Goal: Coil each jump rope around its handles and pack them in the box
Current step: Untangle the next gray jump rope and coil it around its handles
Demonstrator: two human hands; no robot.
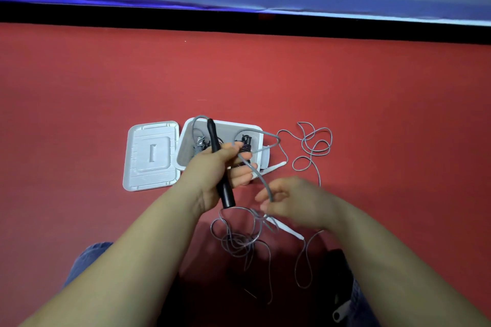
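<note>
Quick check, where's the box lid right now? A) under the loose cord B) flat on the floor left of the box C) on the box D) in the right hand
B: the white lid lies flat on the red floor, just left of the open box, and neither hand touches it.

Red floor [106,82]. On it: open white box [255,133], its lid [151,156] just left. Loose grey rope [313,148] right, white handle [275,167] beside box.
</note>
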